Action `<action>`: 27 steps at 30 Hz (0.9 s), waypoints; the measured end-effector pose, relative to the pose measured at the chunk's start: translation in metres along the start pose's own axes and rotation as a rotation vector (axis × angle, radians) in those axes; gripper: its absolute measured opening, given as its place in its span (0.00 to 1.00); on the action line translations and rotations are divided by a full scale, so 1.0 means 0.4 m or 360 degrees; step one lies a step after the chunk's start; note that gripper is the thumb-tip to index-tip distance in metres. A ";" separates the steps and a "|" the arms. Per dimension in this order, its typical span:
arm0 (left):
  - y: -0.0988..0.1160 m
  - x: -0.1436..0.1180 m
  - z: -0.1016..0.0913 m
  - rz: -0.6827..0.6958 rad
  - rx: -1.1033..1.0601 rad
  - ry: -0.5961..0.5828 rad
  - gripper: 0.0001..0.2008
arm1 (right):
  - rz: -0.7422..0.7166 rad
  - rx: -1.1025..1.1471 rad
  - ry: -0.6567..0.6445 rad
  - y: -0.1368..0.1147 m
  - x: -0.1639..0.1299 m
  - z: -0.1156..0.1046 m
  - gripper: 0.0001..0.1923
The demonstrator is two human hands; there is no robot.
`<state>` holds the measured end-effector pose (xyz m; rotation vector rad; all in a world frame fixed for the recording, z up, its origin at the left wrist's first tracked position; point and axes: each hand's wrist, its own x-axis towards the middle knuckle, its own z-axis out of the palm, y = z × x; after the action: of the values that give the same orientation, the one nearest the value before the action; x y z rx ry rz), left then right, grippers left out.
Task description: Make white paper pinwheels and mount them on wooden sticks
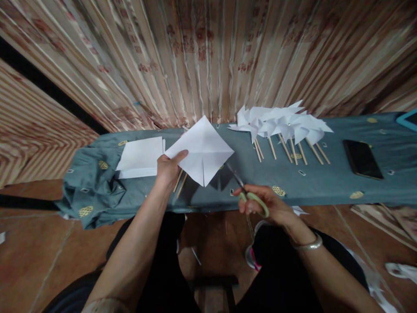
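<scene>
My left hand [168, 170] pinches the left corner of a white square of paper [208, 141], thumb on top. The sheet is turned as a diamond, with crease lines across it and a slit running up from its bottom corner. Green-handled scissors [256, 203] are in my right hand [269, 202], fingers in the loops. Their blades point up and left, just short of the paper's right edge, and seem nearly closed. Two wooden sticks [181, 182] show partly beneath the paper, and a stack of white paper [141, 157] lies left of my left hand.
White paper pinwheels [283, 121] on several wooden sticks lie in a row at the back right. Farther right are a black phone [363, 158] and a blue-edged object [408, 120]. A curtain [202, 56] hangs behind the narrow cloth-covered table [329, 184]. Paper scraps lie on the floor.
</scene>
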<state>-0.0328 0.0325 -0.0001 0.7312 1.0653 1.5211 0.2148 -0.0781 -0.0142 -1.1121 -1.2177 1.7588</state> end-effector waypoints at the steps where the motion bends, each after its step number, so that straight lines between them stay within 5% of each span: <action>1: -0.004 -0.003 0.000 -0.0022 0.0026 -0.0030 0.19 | -0.0100 0.0004 0.0199 -0.006 0.002 -0.015 0.26; 4: -0.021 -0.015 0.005 -0.0099 0.0113 -0.0147 0.18 | -0.0316 -0.0032 0.0724 -0.017 0.017 -0.050 0.26; 6: -0.034 -0.026 0.011 -0.0152 0.0191 -0.0230 0.16 | -0.0405 -0.0099 0.0859 -0.017 0.031 -0.060 0.26; 12: -0.049 -0.055 0.032 -0.0301 0.0467 -0.0413 0.13 | -0.0418 -0.0234 0.0771 0.000 0.062 -0.061 0.31; 17: -0.042 -0.054 0.034 -0.0298 0.0521 -0.0420 0.12 | -0.0476 -0.0289 0.0913 -0.010 0.055 -0.079 0.29; 27: -0.054 -0.056 0.028 -0.0297 0.0561 -0.0460 0.16 | -0.0353 -0.0190 0.0729 0.009 0.075 -0.060 0.30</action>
<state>-0.0090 0.0139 -0.0130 1.0298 1.1558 1.0420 0.2255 -0.0442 -0.0298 -1.3046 -1.1173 1.1937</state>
